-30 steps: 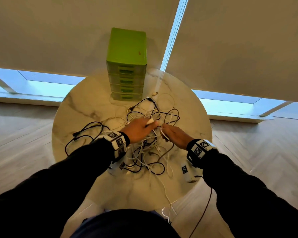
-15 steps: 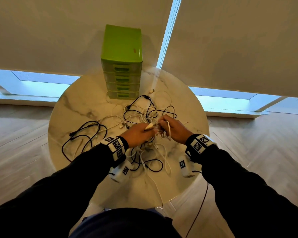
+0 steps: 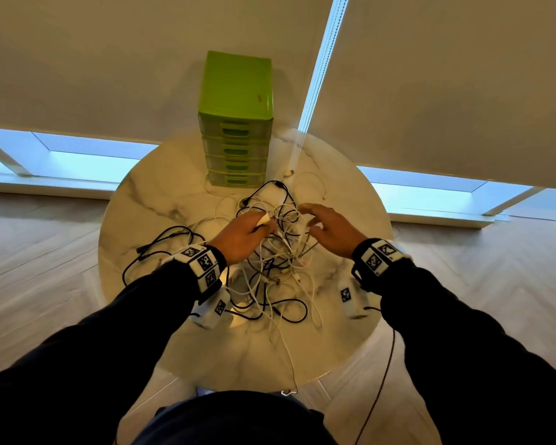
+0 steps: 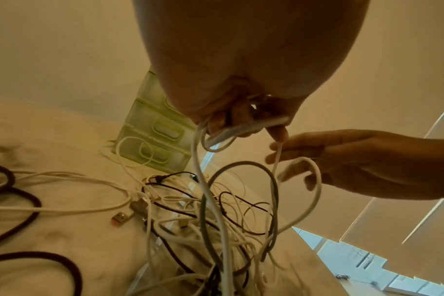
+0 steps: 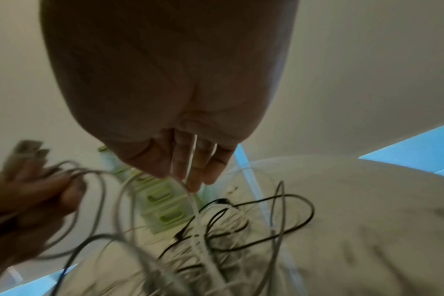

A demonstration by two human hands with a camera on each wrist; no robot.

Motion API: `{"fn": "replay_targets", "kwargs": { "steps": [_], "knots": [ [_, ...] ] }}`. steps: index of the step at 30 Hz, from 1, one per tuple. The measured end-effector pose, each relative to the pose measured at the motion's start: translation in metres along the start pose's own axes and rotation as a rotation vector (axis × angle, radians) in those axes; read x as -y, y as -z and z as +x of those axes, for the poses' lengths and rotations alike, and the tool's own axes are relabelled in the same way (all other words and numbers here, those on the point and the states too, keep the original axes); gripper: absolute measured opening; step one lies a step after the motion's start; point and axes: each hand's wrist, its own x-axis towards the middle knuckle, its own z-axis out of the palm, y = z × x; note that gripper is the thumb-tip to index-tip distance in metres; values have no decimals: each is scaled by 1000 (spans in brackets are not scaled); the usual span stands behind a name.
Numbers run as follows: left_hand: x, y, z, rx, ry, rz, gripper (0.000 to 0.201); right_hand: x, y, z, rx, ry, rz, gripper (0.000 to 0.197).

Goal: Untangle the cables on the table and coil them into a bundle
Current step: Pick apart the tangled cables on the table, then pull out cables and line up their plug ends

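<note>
Near edge: one thin white cable trails off the round marble-patterned table toward the person, well below both hands.
Tangle: the heap of white and black cables sits mid-table, directly under and between the two hands, strands climbing up to the left grip.
Left hand: the left hand is clenched on a white cable end with its flat plug, fingers curled round it, a loop hanging down into the heap.
Right hand: the right hand hovers just right of the left grip, fingers spread and relaxed; a thin white strand runs along its fingers, but whether they touch it I cannot tell.
Off to the left: thick black cable loops lie apart from the heap, out past the left wrist.
Far side: a green plastic drawer tower stands upright beyond both hands, at the table's back edge, a white loop lying at its foot.
</note>
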Motion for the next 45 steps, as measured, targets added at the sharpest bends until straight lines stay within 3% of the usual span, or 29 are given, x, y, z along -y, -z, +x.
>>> {"fn": "replay_targets", "kwargs": {
  "steps": [2, 5, 8, 13, 14, 16, 18, 19, 21, 23, 24, 26, 28, 33, 36, 41, 45],
  "knots": [
    [-5, -1, 2, -23, -9, -23, 29, 21, -15, 7, 110, 57, 82, 41],
    [-12, 6, 3, -135, 5, -144, 25, 35, -36, 10, 90, 91, 196, 20],
    [-16, 21, 2, -279, 10, -266, 22, 30, -45, 8, 152, 41, 277, 35],
    [-7, 28, 4, -408, 96, -393, 28, 18, -35, 11, 169, 9, -190, 55],
    [-6, 28, 3, -401, 94, -409, 30, 17, -28, 13, 146, -1, -249, 55],
    [-9, 25, 2, -383, 60, -428, 33, 17, -10, 14, -41, 8, -280, 49],
    [-8, 21, 5, -363, 38, -409, 35, 23, 6, 16, -252, 42, -64, 44],
    [-8, 19, 8, -357, 33, -393, 34, 31, 11, 16, -261, 50, 94, 39],
    [-11, 13, 12, -343, 34, -379, 31, 53, 6, 16, -94, 26, 237, 35],
    [-19, 6, 14, -320, 33, -395, 30, 65, -16, 16, 90, -43, 210, 27],
    [-25, 5, 14, -299, 22, -395, 30, 66, -28, 15, 127, -82, 234, 26],
    [-36, 6, 15, -274, -31, -371, 31, 63, -47, 13, 112, -144, 284, 44],
    [-41, 15, 13, -280, -61, -392, 30, 53, -56, 10, 97, -192, 207, 52],
    [-26, 62, 14, -562, 26, -590, 29, 11, -51, -1, 179, -199, -71, 19],
    [-14, 89, 17, -696, 48, -653, 27, -12, -44, -16, 175, -137, -109, 14],
    [-16, 58, 10, -344, 45, -389, 26, 3, -45, -13, -34, -58, -179, 6],
    [-35, 34, 12, -157, -37, -268, 30, 59, -33, 6, -150, 7, 99, 16]
  ]
}}
